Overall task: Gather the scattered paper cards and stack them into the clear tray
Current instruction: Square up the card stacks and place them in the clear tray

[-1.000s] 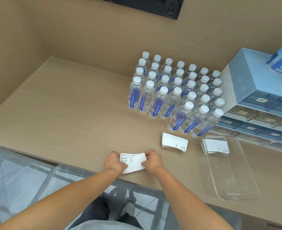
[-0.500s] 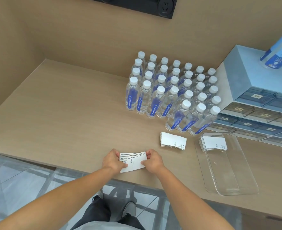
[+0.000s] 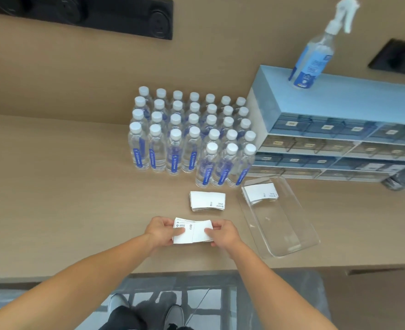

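A bundle of white paper cards (image 3: 194, 232) is held just above the table near its front edge. My left hand (image 3: 161, 231) grips its left end and my right hand (image 3: 223, 233) grips its right end. A second stack of cards (image 3: 207, 201) lies on the table just beyond the held bundle. To the right stands the clear tray (image 3: 292, 236), long and empty at its near end, with a small stack of cards (image 3: 259, 192) lying in its far end.
Several water bottles (image 3: 189, 139) with white caps stand in rows behind the cards. A blue drawer cabinet (image 3: 339, 129) sits at the right with a spray bottle (image 3: 313, 58) on top. The table's front edge (image 3: 196, 271) runs just below my wrists.
The camera has tilted up and nearer, so the spray bottle now shows whole. My hands have squared the held cards a little; both stacks on the table and tray stay put.
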{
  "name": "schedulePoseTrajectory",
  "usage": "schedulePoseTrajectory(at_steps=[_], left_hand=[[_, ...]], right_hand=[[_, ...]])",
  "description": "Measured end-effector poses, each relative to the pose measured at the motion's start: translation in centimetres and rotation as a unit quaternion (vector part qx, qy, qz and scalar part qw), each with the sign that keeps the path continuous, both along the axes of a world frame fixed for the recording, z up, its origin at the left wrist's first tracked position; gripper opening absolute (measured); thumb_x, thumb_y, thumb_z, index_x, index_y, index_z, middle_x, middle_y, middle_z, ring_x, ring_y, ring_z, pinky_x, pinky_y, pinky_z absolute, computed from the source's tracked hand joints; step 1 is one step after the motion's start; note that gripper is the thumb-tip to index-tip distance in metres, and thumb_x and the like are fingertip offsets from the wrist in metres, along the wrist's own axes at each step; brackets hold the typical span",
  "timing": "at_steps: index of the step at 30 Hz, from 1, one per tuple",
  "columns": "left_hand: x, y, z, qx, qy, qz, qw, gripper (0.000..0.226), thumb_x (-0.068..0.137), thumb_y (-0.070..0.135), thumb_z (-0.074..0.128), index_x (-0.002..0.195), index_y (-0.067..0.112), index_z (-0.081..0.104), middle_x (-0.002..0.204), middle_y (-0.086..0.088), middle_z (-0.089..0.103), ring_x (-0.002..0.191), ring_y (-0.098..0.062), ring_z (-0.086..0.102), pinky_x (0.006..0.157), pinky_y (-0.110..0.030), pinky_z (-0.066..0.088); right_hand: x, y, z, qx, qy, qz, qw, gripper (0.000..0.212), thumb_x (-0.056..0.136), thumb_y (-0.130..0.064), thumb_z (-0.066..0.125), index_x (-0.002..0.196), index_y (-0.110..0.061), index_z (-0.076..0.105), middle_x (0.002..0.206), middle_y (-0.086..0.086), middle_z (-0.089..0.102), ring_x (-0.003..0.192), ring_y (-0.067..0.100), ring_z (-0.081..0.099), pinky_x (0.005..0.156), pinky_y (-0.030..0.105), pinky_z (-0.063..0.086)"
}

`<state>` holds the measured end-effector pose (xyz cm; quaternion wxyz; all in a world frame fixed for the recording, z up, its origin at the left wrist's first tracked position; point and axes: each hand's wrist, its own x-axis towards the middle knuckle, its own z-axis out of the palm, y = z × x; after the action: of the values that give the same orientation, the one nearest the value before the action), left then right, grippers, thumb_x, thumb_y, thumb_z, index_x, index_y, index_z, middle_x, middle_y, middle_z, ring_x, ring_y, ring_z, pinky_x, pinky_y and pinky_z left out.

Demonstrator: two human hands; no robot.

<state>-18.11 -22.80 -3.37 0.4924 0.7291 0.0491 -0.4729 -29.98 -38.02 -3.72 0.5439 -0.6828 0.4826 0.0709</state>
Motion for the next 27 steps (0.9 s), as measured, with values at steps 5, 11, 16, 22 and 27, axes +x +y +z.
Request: schedulePoseTrajectory(at_steps=[5, 11, 16, 22, 27], left_hand=[[-1.9, -2.6, 0.0, -0.005, 0.013, -0.02, 1.0, 0.028, 0.08, 0.001, 0.076, 0.107, -0.004, 0.066, 0.108, -0.018, 0.074, 0.083, -0.026, 0.07, 0.062, -0.026, 0.06], [-0.7, -5.0, 0.7, -0.015, 0.01, -0.057, 0.998, 0.019, 0.08, 0.0, 0.075, 0.097, 0.004, 0.068, 0.099, -0.015, 0.073, 0.081, -0.025, 0.07, 0.069, -0.03, 0.06], [2.5, -7.4, 1.6, -0.042, 0.004, -0.032, 0.999, 0.03, 0.077, 0.001, 0.078, 0.105, 0.006, 0.067, 0.101, -0.016, 0.072, 0.085, -0.027, 0.07, 0.068, -0.03, 0.057], [4.1, -9.3, 2.6, -0.098, 0.029, -0.048, 0.994, 0.028, 0.073, 0.002, 0.081, 0.099, 0.002, 0.07, 0.093, -0.015, 0.074, 0.079, -0.027, 0.069, 0.074, -0.034, 0.058], [3.9, -9.1, 1.5, -0.113, 0.071, -0.154, 0.979, 0.041, 0.075, 0.007, 0.082, 0.113, 0.004, 0.067, 0.096, -0.011, 0.075, 0.081, -0.024, 0.07, 0.074, -0.034, 0.057]], right_hand=[[-2.6, -2.1, 0.6, 0.007, 0.001, -0.033, 0.999, 0.026, 0.085, -0.01, 0.067, 0.11, -0.005, 0.068, 0.1, 0.01, 0.069, 0.087, 0.021, 0.066, 0.072, 0.036, 0.059], [-3.0, -3.4, 1.2, 0.04, 0.005, -0.061, 0.997, 0.01, 0.085, -0.009, 0.069, 0.086, -0.012, 0.06, 0.077, -0.001, 0.065, 0.063, 0.014, 0.062, 0.051, 0.024, 0.052], [-1.7, -4.2, 2.5, 0.149, 0.022, -0.053, 0.987, 0.028, 0.08, -0.009, 0.075, 0.101, -0.006, 0.057, 0.09, 0.013, 0.072, 0.06, 0.017, 0.064, 0.054, 0.028, 0.053], [0.5, -2.5, 3.1, 0.222, 0.027, 0.018, 0.975, 0.035, 0.08, -0.013, 0.076, 0.112, -0.004, 0.067, 0.096, 0.009, 0.074, 0.066, 0.014, 0.066, 0.064, 0.027, 0.053], [1.7, -0.5, 2.7, 0.285, -0.048, -0.062, 0.955, 0.016, 0.081, -0.018, 0.076, 0.097, -0.015, 0.072, 0.094, 0.007, 0.077, 0.074, 0.015, 0.067, 0.068, 0.026, 0.056]])
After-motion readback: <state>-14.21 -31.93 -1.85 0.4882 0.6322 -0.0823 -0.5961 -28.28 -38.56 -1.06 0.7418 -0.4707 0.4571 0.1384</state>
